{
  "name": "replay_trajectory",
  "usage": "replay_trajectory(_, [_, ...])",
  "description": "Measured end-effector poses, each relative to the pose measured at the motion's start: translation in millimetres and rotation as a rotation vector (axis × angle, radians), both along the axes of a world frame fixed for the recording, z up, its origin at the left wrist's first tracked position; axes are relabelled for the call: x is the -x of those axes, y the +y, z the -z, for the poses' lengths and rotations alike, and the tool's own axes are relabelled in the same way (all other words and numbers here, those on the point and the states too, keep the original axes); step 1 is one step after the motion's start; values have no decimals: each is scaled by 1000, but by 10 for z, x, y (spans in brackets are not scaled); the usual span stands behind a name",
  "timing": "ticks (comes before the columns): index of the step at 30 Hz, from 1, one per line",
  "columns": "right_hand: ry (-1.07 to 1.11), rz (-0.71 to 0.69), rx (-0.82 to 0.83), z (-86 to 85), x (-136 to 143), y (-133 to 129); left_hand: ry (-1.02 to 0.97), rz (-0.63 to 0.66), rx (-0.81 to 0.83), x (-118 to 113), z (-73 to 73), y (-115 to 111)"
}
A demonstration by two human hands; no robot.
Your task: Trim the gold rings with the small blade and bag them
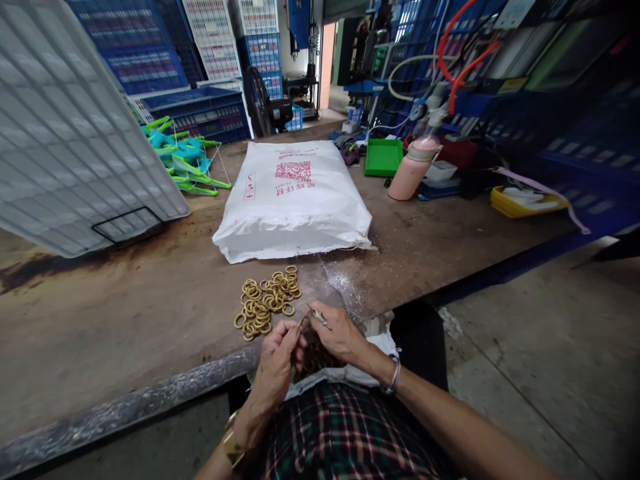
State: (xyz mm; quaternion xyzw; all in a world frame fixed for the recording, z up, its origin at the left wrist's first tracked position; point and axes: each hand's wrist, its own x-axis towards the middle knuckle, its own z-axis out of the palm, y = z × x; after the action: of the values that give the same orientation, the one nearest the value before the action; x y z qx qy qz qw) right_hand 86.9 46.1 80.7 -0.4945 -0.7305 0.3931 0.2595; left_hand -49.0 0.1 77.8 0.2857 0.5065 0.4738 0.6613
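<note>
My left hand (280,350) pinches a brass ring (301,321), seen nearly edge-on, between thumb and fingers just off the table's front edge. Closed around a small silvery hand tool (319,316), my right hand (337,333) meets the ring from the other side. The tool's tip is too small to make out, and most of its body is hidden in the palm. A loose pile of brass rings (273,298) lies on the table just beyond my left hand. Below both hands, an open bag in my lap holds many brownish pieces (316,358), blurred and partly covered.
A white printed sack (300,200) lies behind the rings. To the left a large white ribbed crate (75,133) leans over the brown table (150,313), with green and blue plastic pieces (187,160) beside it. A pink bottle (414,170), green tray (383,158) and yellow tray (525,202) stand right.
</note>
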Motion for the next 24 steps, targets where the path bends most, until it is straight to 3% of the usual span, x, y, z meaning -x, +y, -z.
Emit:
replay_trajectory(5, [-196,-183,-144,40,-31,-80,49,1,-39,30,53,10])
replay_trajectory(16, [-491,-216,-119,7,39,-73,202,5,-61,36,-1,12])
replay_trajectory(20, [-587,-142,-120,27,34,14,134,46,-64,23,-96,-39])
replay_trajectory(24, [-633,-36,-160,42,-5,260,-49,89,-50,-8,-168,-88])
